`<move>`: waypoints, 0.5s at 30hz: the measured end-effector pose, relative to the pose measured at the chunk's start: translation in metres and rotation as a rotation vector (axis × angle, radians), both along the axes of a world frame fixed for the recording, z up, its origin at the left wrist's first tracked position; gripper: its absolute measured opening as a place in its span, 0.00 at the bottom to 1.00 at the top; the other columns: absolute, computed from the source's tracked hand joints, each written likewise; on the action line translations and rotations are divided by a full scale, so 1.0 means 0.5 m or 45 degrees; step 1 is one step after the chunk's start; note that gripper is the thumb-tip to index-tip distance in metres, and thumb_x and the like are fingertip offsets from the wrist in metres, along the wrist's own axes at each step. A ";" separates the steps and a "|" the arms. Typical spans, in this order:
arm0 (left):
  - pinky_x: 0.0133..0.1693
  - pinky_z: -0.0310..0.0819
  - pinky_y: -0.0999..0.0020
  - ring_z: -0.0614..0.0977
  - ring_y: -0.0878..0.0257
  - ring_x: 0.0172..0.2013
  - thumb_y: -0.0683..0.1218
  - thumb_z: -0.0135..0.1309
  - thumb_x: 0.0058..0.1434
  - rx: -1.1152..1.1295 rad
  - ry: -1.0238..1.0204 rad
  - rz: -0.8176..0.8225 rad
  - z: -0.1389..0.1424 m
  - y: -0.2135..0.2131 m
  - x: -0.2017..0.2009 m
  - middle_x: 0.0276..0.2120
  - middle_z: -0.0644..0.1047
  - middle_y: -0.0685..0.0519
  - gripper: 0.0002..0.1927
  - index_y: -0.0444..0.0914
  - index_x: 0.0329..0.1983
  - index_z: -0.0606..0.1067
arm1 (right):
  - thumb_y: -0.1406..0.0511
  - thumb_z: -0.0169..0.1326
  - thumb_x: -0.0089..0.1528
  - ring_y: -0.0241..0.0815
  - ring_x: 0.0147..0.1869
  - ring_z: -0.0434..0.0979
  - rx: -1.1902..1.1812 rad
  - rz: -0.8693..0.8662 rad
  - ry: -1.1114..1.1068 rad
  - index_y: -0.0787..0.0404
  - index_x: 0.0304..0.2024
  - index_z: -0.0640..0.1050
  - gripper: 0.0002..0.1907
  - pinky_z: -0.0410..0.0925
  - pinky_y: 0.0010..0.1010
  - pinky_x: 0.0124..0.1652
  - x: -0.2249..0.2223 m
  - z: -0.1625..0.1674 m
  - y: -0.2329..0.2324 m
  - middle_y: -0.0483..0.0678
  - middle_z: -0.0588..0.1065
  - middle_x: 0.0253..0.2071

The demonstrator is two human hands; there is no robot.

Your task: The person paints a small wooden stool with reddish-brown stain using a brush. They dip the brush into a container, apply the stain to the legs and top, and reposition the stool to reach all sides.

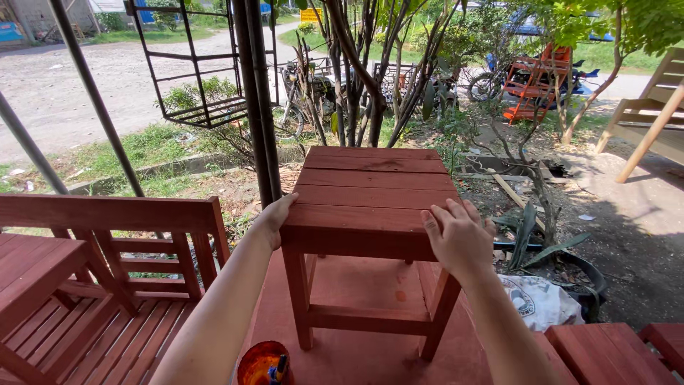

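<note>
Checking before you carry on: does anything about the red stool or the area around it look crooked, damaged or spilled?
Nothing stands out. The stool stands level on all visible legs, slats even, with the left hand at its left edge and the right hand flat on its front. The paint tub below sits upright, unspilled.

Your slatted wooden stool point(370, 192): matt red-brown stain, grain showing. Bench point(107, 285), lower left: same stained wood.
</note>
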State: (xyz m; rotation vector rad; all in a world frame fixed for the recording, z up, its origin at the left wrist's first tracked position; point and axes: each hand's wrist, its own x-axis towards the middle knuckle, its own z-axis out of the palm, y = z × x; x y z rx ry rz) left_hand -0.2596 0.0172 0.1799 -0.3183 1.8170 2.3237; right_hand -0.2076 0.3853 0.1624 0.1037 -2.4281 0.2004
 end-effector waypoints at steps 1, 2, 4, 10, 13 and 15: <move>0.59 0.75 0.50 0.80 0.50 0.58 0.58 0.40 0.71 0.034 0.001 -0.002 0.001 0.006 0.001 0.60 0.76 0.43 0.26 0.36 0.63 0.70 | 0.44 0.42 0.69 0.50 0.72 0.67 0.086 -0.058 0.093 0.43 0.55 0.81 0.24 0.57 0.63 0.64 0.011 -0.004 -0.011 0.44 0.75 0.62; 0.58 0.75 0.49 0.80 0.50 0.58 0.57 0.39 0.71 0.065 0.000 -0.001 0.003 0.009 0.000 0.60 0.77 0.43 0.25 0.37 0.63 0.70 | 0.44 0.43 0.68 0.49 0.70 0.69 0.084 -0.057 0.164 0.42 0.54 0.82 0.24 0.58 0.63 0.62 0.017 -0.005 -0.017 0.44 0.76 0.60; 0.59 0.75 0.48 0.79 0.51 0.58 0.56 0.39 0.72 0.056 -0.010 0.040 0.005 0.014 -0.001 0.59 0.76 0.44 0.24 0.39 0.63 0.69 | 0.43 0.44 0.67 0.49 0.65 0.73 0.080 -0.054 0.298 0.41 0.50 0.84 0.24 0.61 0.62 0.59 0.024 -0.010 -0.025 0.45 0.79 0.56; 0.57 0.77 0.49 0.80 0.51 0.56 0.56 0.38 0.74 -0.012 -0.057 0.102 0.013 0.031 0.012 0.59 0.76 0.42 0.24 0.39 0.64 0.69 | 0.38 0.48 0.65 0.50 0.58 0.79 0.138 0.038 0.424 0.43 0.46 0.86 0.26 0.70 0.54 0.50 0.012 -0.013 0.010 0.44 0.82 0.51; 0.58 0.77 0.49 0.81 0.52 0.56 0.55 0.40 0.73 0.003 -0.032 0.154 0.013 0.056 0.020 0.59 0.76 0.43 0.22 0.40 0.63 0.69 | 0.39 0.49 0.65 0.47 0.58 0.80 0.172 0.056 0.442 0.43 0.46 0.86 0.25 0.71 0.52 0.48 0.005 -0.010 0.044 0.42 0.82 0.51; 0.58 0.76 0.49 0.80 0.52 0.56 0.56 0.40 0.72 0.006 -0.016 0.178 0.009 0.071 0.022 0.59 0.76 0.44 0.23 0.40 0.63 0.69 | 0.40 0.49 0.66 0.47 0.59 0.79 0.172 0.118 0.488 0.42 0.48 0.85 0.24 0.71 0.50 0.50 -0.008 0.000 0.073 0.42 0.82 0.52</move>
